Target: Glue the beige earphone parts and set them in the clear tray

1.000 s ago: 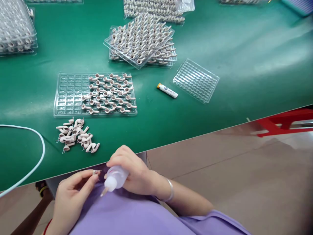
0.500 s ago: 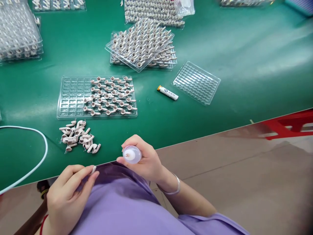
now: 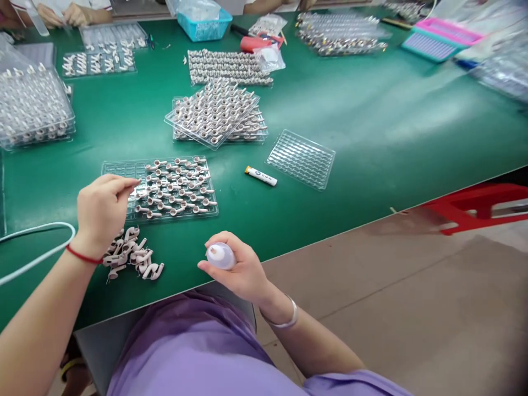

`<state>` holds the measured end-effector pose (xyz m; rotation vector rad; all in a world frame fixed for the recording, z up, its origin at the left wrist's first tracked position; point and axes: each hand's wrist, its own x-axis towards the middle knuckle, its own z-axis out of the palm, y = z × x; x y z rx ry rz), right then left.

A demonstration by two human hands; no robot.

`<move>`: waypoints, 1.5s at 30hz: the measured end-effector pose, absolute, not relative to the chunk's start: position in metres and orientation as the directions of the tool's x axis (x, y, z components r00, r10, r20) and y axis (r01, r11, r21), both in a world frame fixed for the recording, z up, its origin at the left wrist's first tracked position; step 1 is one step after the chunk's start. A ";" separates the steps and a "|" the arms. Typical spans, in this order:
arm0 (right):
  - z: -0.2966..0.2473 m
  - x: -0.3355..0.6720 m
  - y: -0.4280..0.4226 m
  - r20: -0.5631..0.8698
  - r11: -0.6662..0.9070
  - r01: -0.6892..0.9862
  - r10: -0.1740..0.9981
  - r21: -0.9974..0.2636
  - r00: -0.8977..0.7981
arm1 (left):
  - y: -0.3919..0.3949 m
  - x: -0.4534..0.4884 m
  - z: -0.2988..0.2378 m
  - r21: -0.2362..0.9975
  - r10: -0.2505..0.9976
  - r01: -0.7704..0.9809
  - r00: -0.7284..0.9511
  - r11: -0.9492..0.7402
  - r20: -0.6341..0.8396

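My left hand (image 3: 103,209) is over the left part of a clear plastic tray (image 3: 109,168), its thumb and fingers pinched together. The small pale earbud shell in that pinch is mostly hidden by the fingertips. Rows of earbud shells (image 3: 175,187) with short stems fill the tray's right part. Below my left wrist lies a loose pile of the same shells (image 3: 142,258), partly covered by the wrist. In front of the table edge, my right hand (image 3: 243,272) is wrapped round a small translucent squeeze bottle (image 3: 221,256), its white nozzle end facing up at me.
Stacked filled trays (image 3: 214,113) stand behind the work tray. A white BMW-marked tube (image 3: 261,176) and a clear tray (image 3: 303,159) lie to the right. A white cable (image 3: 37,264) curves at left. Across the table are a blue basket (image 3: 205,27) and another person's hands (image 3: 74,15).
My left hand has gone from the front of the table up and forward to the tray, still pinched. My right hand keeps the bottle nearly in place. The view has tilted up.
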<state>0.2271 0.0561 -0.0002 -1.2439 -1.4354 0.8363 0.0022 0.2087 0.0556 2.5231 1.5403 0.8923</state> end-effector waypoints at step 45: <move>0.025 0.184 0.093 -0.060 -0.102 -0.313 0.988 -0.944 -0.141 | 0.115 0.009 0.061 0.932 0.887 0.359 0.447 -0.057 -0.117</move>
